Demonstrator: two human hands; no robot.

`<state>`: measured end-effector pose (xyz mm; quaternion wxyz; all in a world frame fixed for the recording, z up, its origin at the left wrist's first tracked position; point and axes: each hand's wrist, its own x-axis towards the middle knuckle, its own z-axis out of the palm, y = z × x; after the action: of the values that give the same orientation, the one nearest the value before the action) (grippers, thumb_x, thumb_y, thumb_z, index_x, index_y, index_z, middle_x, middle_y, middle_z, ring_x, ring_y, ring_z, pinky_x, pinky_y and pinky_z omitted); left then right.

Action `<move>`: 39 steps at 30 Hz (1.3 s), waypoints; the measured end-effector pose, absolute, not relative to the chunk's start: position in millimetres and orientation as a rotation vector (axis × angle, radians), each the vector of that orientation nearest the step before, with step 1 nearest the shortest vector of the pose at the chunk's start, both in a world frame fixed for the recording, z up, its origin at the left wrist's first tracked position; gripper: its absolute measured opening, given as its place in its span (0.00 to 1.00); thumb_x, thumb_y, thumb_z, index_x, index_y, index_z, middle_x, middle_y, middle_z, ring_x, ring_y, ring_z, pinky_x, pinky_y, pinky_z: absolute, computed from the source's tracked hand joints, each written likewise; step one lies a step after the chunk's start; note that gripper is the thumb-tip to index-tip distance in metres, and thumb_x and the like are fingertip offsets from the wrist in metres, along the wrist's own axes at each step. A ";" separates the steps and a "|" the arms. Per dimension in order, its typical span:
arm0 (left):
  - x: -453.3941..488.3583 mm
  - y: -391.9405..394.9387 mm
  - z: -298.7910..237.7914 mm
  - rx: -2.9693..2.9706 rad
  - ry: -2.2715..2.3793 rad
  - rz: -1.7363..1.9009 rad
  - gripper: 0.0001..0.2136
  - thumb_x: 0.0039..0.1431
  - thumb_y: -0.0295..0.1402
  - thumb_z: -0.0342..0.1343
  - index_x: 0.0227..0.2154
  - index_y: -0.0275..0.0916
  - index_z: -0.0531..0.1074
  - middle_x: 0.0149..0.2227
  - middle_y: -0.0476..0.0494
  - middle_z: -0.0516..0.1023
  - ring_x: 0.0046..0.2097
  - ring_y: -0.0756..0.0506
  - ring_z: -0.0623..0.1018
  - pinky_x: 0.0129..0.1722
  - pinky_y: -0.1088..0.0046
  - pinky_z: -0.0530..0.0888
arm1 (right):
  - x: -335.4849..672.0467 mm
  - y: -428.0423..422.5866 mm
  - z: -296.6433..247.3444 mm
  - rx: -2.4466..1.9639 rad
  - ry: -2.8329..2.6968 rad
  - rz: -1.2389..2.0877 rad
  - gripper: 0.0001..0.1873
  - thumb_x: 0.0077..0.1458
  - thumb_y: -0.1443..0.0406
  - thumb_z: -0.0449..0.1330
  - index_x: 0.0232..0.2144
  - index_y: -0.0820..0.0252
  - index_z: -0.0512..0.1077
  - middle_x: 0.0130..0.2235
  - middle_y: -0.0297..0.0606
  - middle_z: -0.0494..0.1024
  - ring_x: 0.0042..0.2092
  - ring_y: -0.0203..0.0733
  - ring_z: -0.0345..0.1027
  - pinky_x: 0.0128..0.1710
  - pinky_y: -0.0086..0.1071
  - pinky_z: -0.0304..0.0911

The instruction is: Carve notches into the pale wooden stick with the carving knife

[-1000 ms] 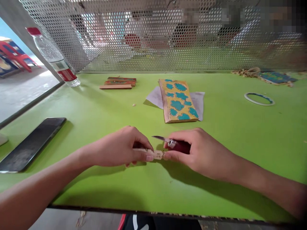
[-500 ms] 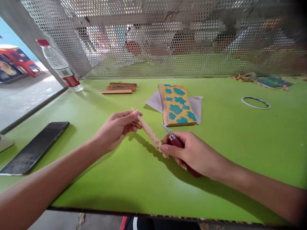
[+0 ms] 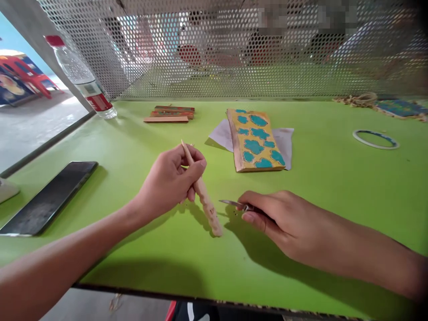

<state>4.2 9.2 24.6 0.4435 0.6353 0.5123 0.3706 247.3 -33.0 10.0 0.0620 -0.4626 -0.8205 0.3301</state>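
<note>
My left hand (image 3: 170,180) grips a slim pale wooden stick (image 3: 207,208) with a notched, carved lower part. Its pointed tip rises above my fingers and its lower end hangs just over the green table (image 3: 301,249). My right hand (image 3: 277,218) holds a small carving knife (image 3: 232,203) a short way to the right of the stick, not touching it. The steel blade points left, and my fingers hide the knife's handle. Nearest my hands, further back, lies a yellow board painted with teal patches (image 3: 256,140), on white paper (image 3: 284,145).
A black phone (image 3: 50,198) lies at the left and a water bottle (image 3: 80,78) stands at the back left corner. Flat wooden strips (image 3: 169,115), a thin tape ring (image 3: 375,139) and twine (image 3: 359,100) lie further back, before a perforated metal screen (image 3: 214,49).
The stick now stands steeper in my left hand and no longer reaches my right hand. My right hand has moved away to the right, and the knife blade now points left.
</note>
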 end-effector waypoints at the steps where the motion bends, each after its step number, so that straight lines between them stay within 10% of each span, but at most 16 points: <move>1: 4.0 9.0 25.2 1.574 1.263 0.917 0.06 0.67 0.28 0.56 0.35 0.37 0.65 0.21 0.54 0.74 0.16 0.54 0.72 0.11 0.84 0.66 | 246.2 -34.9 10.2 -1.409 -2.500 0.985 0.17 0.73 0.54 0.45 0.37 0.52 0.68 0.27 0.31 0.72 0.27 0.39 0.65 0.28 0.34 0.51; 39: 4.7 -1.4 38.5 1.600 1.148 0.839 0.15 0.52 0.23 0.67 0.31 0.40 0.64 0.24 0.55 0.74 0.19 0.53 0.74 0.15 0.80 0.68 | 213.0 -83.4 -15.3 -1.340 -2.690 0.120 0.11 0.66 0.74 0.47 0.34 0.56 0.64 0.26 0.36 0.71 0.22 0.46 0.68 0.23 0.37 0.40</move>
<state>4.7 -1.4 38.5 0.4799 0.6558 0.4707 0.3437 213.0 -83.4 -15.3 0.0669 -0.4444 -0.8925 0.0397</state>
